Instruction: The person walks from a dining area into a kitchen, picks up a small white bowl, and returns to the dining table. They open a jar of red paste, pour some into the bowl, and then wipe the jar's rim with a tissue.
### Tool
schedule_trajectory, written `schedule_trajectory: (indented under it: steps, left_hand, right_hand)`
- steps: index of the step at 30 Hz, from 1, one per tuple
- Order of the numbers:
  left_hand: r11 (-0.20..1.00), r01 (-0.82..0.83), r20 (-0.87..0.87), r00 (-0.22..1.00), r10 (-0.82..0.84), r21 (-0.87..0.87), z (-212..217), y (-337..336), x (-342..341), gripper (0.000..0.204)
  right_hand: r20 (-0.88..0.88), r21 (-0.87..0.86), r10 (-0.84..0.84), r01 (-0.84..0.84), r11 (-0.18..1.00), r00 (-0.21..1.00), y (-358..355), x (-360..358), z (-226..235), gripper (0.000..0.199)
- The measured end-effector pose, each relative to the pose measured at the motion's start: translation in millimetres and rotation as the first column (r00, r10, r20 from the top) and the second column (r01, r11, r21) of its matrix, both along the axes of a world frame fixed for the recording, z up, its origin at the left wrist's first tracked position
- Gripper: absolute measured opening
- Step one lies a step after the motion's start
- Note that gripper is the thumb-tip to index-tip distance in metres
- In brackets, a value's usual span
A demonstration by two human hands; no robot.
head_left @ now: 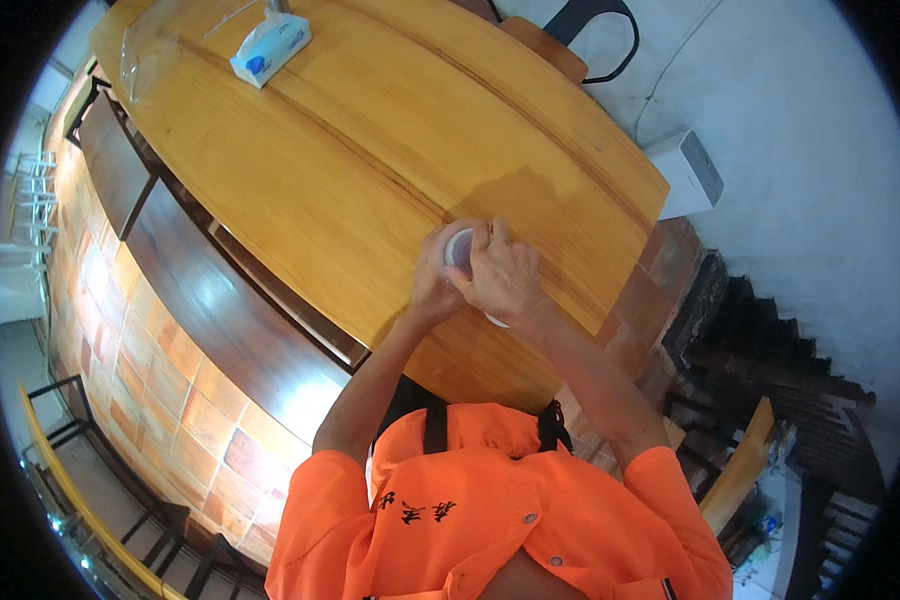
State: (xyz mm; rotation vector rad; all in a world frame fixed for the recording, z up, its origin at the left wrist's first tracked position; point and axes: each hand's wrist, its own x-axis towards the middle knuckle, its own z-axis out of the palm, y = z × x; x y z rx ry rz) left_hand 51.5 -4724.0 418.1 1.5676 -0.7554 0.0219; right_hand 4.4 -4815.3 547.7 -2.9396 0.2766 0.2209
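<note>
Left hand [430, 281] and right hand [506, 272], frame centre: round, white-rimmed, purplish container [460, 249] is clasped between both; best kept level, gripped evenly.

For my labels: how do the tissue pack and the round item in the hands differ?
The tissue pack is oblong; the round item is circular. The pack is mainly pale blue; the item shows white and purplish grey. The pack lies on the table; left hand and right hand hold the item.
</note>
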Motion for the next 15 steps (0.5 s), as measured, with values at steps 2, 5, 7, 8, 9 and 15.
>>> schedule_trajectory:
  steps: [2,5,7,8,9,15]
  left_hand:
    - [1.0,0.011,0.022,1.0,-0.01,-0.029,8.3,2.6,0.7,0.061]
    - [0.998,0.006,0.036,0.999,-0.004,-0.059,20.0,4.0,2.1,0.061]
    - [0.998,-0.002,0.008,1.0,0.002,-0.065,22.5,4.0,1.6,0.062]
    - [0.998,-0.003,-0.02,1.0,0.002,-0.064,23.0,3.8,1.5,0.062]
    - [0.998,-0.002,-0.05,0.999,-0.001,-0.063,22.3,3.1,0.8,0.062]
    - [0.999,-0.039,-0.062,0.997,0.037,-0.032,26.1,1.5,-0.2,0.061]
  right_hand:
    - [-0.018,-0.006,0.012,-0.012,1.0,1.0,-1.2,2.2,-5.7,0.069]
    - [-0.002,-0.01,0.089,-0.089,0.996,0.996,-10.1,-0.5,-10.2,0.066]
    - [0.093,-0.023,0.169,-0.167,0.986,0.981,-13.9,-1.2,-14.5,0.063]
    - [0.141,-0.033,0.203,-0.201,0.979,0.969,-16.1,-1.5,-17.3,0.062]
    - [0.167,-0.038,0.236,-0.233,0.972,0.957,-19.6,-1.5,-21.3,0.062]
    - [0.156,0.007,0.313,-0.318,0.948,0.937,-31.1,-0.8,-20.4,0.065]
